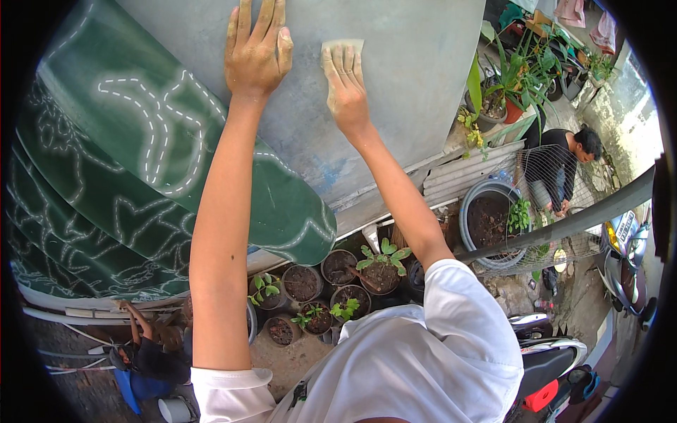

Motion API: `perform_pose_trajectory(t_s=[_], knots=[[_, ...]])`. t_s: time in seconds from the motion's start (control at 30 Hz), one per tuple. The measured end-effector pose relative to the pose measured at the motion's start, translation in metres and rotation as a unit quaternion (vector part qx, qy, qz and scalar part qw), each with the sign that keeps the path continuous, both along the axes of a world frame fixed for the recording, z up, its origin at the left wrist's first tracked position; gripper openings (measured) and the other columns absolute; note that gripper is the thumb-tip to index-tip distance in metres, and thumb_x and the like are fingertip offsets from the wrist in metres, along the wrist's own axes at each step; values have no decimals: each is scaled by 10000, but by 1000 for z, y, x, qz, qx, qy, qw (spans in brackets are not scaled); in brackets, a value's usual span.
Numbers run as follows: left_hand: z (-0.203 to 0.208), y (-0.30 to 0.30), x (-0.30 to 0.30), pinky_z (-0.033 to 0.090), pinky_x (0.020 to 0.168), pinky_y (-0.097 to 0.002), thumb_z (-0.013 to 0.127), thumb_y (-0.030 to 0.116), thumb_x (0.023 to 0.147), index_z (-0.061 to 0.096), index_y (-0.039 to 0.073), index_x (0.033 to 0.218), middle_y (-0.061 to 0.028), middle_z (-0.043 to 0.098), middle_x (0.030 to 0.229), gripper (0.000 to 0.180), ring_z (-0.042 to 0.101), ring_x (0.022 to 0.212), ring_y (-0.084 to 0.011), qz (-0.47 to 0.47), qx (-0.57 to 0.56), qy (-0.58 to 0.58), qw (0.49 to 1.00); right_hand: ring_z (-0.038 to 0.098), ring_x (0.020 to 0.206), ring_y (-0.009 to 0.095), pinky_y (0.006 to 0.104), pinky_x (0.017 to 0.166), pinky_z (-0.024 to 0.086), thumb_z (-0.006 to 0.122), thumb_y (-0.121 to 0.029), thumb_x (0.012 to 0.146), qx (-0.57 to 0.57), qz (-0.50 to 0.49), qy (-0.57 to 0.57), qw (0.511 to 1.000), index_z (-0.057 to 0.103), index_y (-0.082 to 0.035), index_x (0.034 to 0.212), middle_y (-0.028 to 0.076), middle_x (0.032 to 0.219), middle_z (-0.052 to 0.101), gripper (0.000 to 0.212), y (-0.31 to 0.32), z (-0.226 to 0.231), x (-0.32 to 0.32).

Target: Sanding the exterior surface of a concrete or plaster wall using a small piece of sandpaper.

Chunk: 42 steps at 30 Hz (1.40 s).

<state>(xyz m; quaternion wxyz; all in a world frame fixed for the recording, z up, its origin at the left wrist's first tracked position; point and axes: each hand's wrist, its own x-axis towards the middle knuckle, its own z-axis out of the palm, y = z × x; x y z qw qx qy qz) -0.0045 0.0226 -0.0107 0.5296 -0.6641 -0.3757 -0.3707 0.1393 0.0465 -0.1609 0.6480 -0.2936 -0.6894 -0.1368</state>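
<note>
Both my arms reach up against a grey painted wall [409, 106]. My left hand [255, 56] lies flat on it, fingers stretched out and dusty, with nothing in them. To its right, my right hand [345, 88] presses a small pale sheet of sandpaper [344, 44] to the grey surface, its fingers close together over the sheet. The palm side of both hands is hidden. Left of and below my left hand spreads a dark green painted area [282, 197] with white dashed outlines.
Potted plants [381, 271] line the wall's foot in front of me. At right stand a large round planter [493, 218], wire mesh [564, 190], a crouching person [564, 162] and motorcycles [624, 261]. Another person [144, 345] is at lower left, near a white bucket [176, 409].
</note>
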Motion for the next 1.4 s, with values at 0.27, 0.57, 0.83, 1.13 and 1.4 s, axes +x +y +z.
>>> perform_pose_trajectory(t_s=[0.27, 0.57, 0.83, 1.13, 1.4], knots=[[-5, -3, -7, 340, 1253, -452, 357, 228, 1058, 647, 135, 1475, 34, 523, 1621, 516, 431, 1532, -302, 5, -14, -2, 1000, 447, 1471, 463, 542, 1222, 401, 553, 139, 864, -36, -19, -19, 999, 521, 45, 1508, 250, 1542, 531, 652, -6, -27, -3], [2, 2, 0, 333, 1258, -442, 354, 237, 1066, 663, 127, 1456, 44, 527, 1617, 509, 434, 1531, -282, 11, -9, 4, 1000, 373, 1518, 475, 550, 1237, 362, 482, 163, 941, -145, -21, 73, 987, 462, 77, 1543, 286, 1603, 446, 608, -11, -135, 10], [1, -11, -2, 323, 1240, -539, 354, 180, 1073, 639, -68, 1413, -141, 566, 1574, 508, 417, 1527, -410, 20, -23, 29, 999, 323, 1536, 496, 555, 1261, 304, 461, 98, 989, -103, -10, 183, 978, 402, 104, 1564, 309, 1624, 399, 578, -2, -69, 3], [-6, 17, -7, 330, 1247, -480, 349, 271, 1077, 672, 142, 1449, 40, 542, 1606, 510, 455, 1510, -321, -36, 40, 19, 998, 470, 1443, 464, 432, 1225, 379, 447, -41, 1084, -323, -16, 434, 841, 543, 139, 1421, 377, 1468, 531, 394, -9, -135, -32], [-9, 16, 2, 330, 1244, -487, 334, 293, 1088, 665, 136, 1456, 20, 565, 1588, 519, 460, 1503, -341, -47, 51, 26, 997, 630, 1259, 471, 477, 1074, 499, 491, -62, 1074, -368, -60, 515, 772, 593, 151, 1348, 381, 1297, 644, 362, 0, -157, -24]])
